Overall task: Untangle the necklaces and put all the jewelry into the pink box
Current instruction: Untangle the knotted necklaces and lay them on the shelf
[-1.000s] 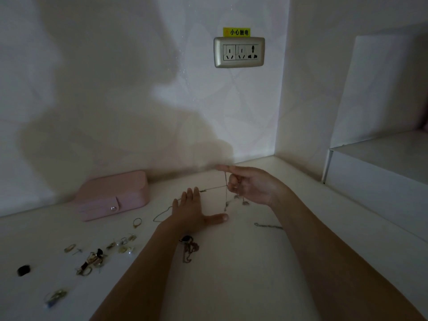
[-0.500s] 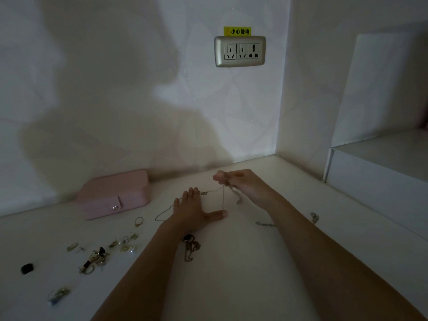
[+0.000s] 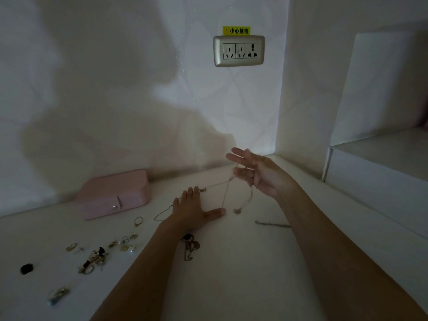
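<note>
A thin tangled necklace (image 3: 225,193) stretches from the white tabletop up to my right hand (image 3: 259,174). That hand is raised above the table with several fingers spread, and it pinches the chain near its top; a small pendant (image 3: 237,210) dangles at table level. My left hand (image 3: 193,209) lies flat, fingers straight, pressing the chain's lower end onto the table. The pink box (image 3: 113,193) stands closed by the wall, left of both hands. A ring (image 3: 138,221), a short chain (image 3: 272,224) and a dark-stone necklace (image 3: 190,245) lie loose nearby.
Several earrings and small pieces (image 3: 92,260) are scattered at the front left, with a black item (image 3: 26,268) farther left. A wall socket (image 3: 238,50) sits above. A raised white ledge (image 3: 370,181) borders the table on the right.
My right hand has lifted and spread its fingers, drawing the chain up into taut strands. The left hand has stayed flat on the table.
</note>
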A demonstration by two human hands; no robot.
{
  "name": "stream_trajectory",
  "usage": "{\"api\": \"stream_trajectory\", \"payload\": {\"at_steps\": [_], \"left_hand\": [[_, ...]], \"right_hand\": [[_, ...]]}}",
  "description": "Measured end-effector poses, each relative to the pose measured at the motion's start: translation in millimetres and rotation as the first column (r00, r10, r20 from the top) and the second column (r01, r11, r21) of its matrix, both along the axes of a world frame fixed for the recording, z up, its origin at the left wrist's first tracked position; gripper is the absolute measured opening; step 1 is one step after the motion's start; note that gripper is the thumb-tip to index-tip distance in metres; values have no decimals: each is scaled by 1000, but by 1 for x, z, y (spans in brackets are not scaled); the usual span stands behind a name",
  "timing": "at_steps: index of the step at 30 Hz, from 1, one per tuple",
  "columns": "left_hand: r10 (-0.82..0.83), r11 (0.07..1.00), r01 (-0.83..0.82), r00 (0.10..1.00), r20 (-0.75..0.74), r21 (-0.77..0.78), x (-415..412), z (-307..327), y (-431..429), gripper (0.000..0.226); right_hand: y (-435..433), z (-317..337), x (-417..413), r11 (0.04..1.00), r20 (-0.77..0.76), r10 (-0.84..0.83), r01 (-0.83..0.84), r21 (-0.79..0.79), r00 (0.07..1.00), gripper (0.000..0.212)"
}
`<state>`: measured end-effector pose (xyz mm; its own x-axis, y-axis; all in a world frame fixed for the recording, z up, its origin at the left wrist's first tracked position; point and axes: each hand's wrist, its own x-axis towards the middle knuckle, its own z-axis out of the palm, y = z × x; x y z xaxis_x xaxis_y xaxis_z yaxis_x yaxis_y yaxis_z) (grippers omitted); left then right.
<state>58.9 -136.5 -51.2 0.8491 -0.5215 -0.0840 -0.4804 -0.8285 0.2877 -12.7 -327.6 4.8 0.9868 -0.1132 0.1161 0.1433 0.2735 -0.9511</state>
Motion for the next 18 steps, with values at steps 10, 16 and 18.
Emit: {"api": "stream_trajectory", "payload": {"at_steps": [10,16,18], "left_hand": [[23,999,-24,1000,-10,-33,-6,2,-1,125],[28,998,-29,999,-21,-48,-5,2,0,125],[30,999,-31,999,-24,-45,-5,3,0,124]], "right_hand": [[9,-3,0,993,-35,115,-114,24,993,35],[-6,8,-6,932,10,21,-23,363,1000,28],[-16,9,-8,937,-21,-10,17,350,1000,29]]}}
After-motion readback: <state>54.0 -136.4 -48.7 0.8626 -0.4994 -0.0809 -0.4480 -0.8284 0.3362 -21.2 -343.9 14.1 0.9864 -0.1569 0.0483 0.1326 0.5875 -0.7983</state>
